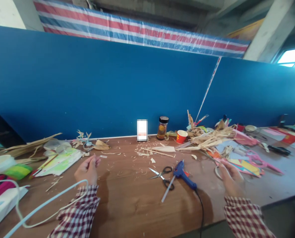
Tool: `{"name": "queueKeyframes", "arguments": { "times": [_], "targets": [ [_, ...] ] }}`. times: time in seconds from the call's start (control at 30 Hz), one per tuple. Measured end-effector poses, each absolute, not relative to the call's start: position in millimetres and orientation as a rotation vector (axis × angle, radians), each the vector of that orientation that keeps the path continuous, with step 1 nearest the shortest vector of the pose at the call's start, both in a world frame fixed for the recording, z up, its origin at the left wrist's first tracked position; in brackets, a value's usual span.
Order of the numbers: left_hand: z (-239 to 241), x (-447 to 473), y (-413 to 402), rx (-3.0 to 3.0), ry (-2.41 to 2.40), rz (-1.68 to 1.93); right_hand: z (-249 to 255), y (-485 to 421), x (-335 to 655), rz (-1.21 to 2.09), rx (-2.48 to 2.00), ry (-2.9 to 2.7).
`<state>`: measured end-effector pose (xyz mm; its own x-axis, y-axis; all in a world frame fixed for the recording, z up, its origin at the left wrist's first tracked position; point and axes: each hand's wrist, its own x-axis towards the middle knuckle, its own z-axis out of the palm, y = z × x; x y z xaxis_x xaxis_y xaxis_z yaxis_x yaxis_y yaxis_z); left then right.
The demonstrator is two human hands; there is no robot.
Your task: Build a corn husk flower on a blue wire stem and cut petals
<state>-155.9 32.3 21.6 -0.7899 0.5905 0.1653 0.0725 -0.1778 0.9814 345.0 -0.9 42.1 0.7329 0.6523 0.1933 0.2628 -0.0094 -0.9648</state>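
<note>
My left hand is above the left part of the table, fingers pinched together; whatever is between them is too small to make out. A small clear strip shows just beside its fingertips. On the right, my right hand is closed, with a pale ring-shaped thing at its thumb, partly hidden. Between the hands lie open scissors with black handles and a blue hot glue gun, its cord running to the front edge. A clear glue stick rests against them.
Dried husk strips, a red paper cup and a lidded jar line the back. Pink scissors lie among coloured paper at right. A power strip, white cable and painted sheet occupy the left. A blue partition rises behind.
</note>
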Motion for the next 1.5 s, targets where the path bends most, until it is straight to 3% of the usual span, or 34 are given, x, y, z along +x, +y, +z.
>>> {"name": "queueKeyframes", "arguments": {
  "times": [0.13, 0.23, 0.3, 0.4, 0.6, 0.8, 1.13, 1.3, 1.43, 1.5],
  "targets": [
    [34.3, -120.9, 38.4, 1.401, 1.840, 1.765, 47.4, 10.4, 334.4, 0.276, -1.620, -1.036],
    [42.8, -72.0, 35.4, 1.935, 1.606, 1.410, 59.1, 17.1, 294.3, 0.534, -1.508, -1.418],
    [46.8, -44.3, 31.4, 2.054, 1.421, 1.231, 67.2, 21.0, 267.3, 0.671, -1.421, -1.609],
    [50.5, -24.8, 26.9, 2.128, 1.591, 1.100, 74.1, 31.0, 243.3, 0.635, -1.447, -1.788],
    [40.3, -41.8, 26.3, 2.246, 1.600, 1.161, 68.7, 72.3, 239.1, 0.062, -1.780, -2.152],
    [21.1, -58.1, 12.5, 2.097, 1.800, 1.309, 52.7, 116.6, 230.9, -0.021, -1.948, -2.288],
    [3.3, -58.9, 1.9, 2.005, 1.620, 1.415, 62.9, 131.0, 221.9, -0.142, -2.090, -2.275],
    [3.0, -49.5, -0.3, 2.103, 1.557, 1.426, 81.5, 83.9, 188.2, -0.191, -1.896, -2.311],
    [1.7, -39.9, -7.1, 2.332, 1.398, 1.123, 70.4, 20.9, 149.1, -0.223, -1.261, -2.564],
    [-2.5, -38.8, -9.1, 2.417, 1.311, 1.038, 62.0, -5.0, 138.5, -0.201, -1.147, -2.542]
  ]
}}
